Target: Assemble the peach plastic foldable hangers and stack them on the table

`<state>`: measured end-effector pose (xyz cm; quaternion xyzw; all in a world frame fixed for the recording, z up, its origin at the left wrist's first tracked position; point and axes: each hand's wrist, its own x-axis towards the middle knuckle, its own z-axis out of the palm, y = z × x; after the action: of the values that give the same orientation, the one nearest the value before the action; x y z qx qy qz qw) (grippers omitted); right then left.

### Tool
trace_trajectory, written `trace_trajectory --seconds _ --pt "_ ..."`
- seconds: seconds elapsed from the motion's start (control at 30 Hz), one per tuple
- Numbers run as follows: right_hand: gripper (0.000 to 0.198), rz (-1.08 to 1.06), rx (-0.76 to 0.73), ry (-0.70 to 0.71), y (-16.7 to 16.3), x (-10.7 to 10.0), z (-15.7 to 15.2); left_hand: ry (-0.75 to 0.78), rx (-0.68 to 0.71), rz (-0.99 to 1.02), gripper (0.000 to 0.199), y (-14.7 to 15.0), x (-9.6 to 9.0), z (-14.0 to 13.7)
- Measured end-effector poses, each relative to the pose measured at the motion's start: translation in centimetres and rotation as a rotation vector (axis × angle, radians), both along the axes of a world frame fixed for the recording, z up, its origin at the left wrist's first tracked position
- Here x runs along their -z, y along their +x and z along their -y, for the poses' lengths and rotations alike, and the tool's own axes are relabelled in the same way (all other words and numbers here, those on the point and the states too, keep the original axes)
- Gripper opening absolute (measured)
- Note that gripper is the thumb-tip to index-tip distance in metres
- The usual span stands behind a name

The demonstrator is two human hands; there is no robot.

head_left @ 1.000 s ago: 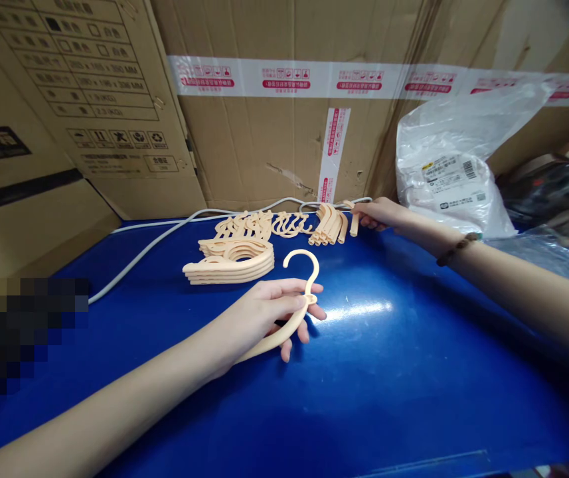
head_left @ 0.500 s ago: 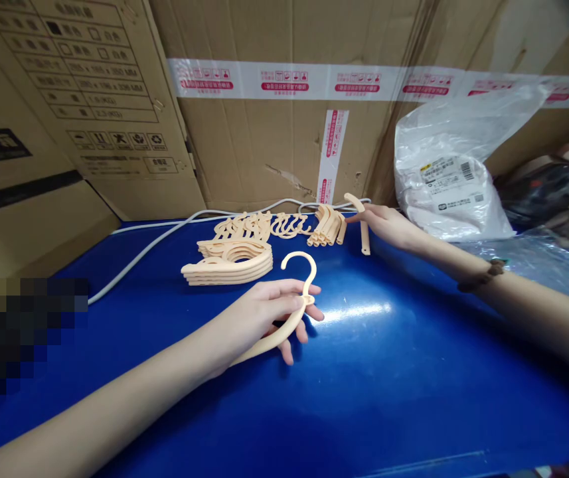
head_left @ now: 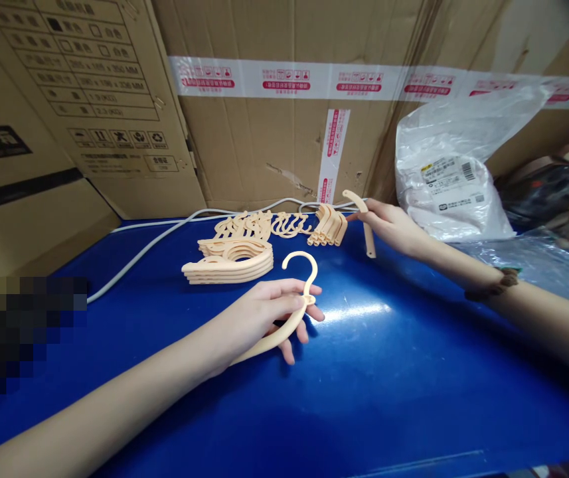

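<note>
My left hand (head_left: 279,312) is closed on a cream plastic hanger piece (head_left: 284,332), a curved arm with a hook at its top. The hook points up and curls to the left; the arm's lower end runs behind my wrist. Farther back, my right hand (head_left: 388,224) pinches a slim cream hanger arm (head_left: 369,240) with a hole near each end. Just left of that hand is a row of similar curved arms (head_left: 331,226). Loose hooks (head_left: 289,224) lie beside them. A stack of hanger arms (head_left: 229,265) sits left of centre.
Cardboard boxes (head_left: 264,146) stand along the back and left of the blue table (head_left: 364,398). A white cable (head_left: 149,252) runs along the rear. At the right are a white plastic bag (head_left: 443,172) with a label and a clear plastic sheet (head_left: 538,259).
My right hand has drawn slightly to the right with the slim arm, away from the row, and the arm has tilted a little. My left hand stays put with its hanger piece.
</note>
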<state>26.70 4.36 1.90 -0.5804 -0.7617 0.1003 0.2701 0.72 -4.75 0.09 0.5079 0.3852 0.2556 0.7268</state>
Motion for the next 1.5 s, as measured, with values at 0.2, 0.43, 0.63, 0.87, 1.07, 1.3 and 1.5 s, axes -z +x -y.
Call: trace_trajectory --seconds 0.2,0.43,0.63,0.87,1.07,1.3,1.5 --pt "0.009 -0.232 -0.25 -0.081 -1.2 -0.9 4.5 0.01 -0.035 -0.024 0.026 0.1 -0.2 0.1" --pt "0.026 -0.064 -0.49 -0.135 -2.6 -0.3 8.0 0.035 -0.029 -0.048 0.022 0.0 -0.4 0.1" --pt "0.021 -0.092 -0.59 -0.223 -3.0 0.5 8.3 0.047 -0.018 -0.094 0.025 -0.2 -0.1 -0.1" --pt "0.029 -0.134 -0.559 -0.267 -3.2 1.5 8.4 0.048 -0.053 -0.115 0.028 -0.2 -0.3 0.0" --pt "0.025 0.006 -0.594 -0.128 -3.3 1.5 8.4 0.023 -0.043 -0.132 0.032 -0.2 -0.6 -0.1" --pt "0.019 0.168 -0.613 0.073 -3.4 1.6 8.8 0.015 0.027 -0.147 0.036 -0.5 -0.6 -0.1" --pt "0.02 0.221 -0.621 0.143 -3.4 1.5 9.0 0.021 0.079 -0.148 0.036 -0.8 -0.4 -0.3"
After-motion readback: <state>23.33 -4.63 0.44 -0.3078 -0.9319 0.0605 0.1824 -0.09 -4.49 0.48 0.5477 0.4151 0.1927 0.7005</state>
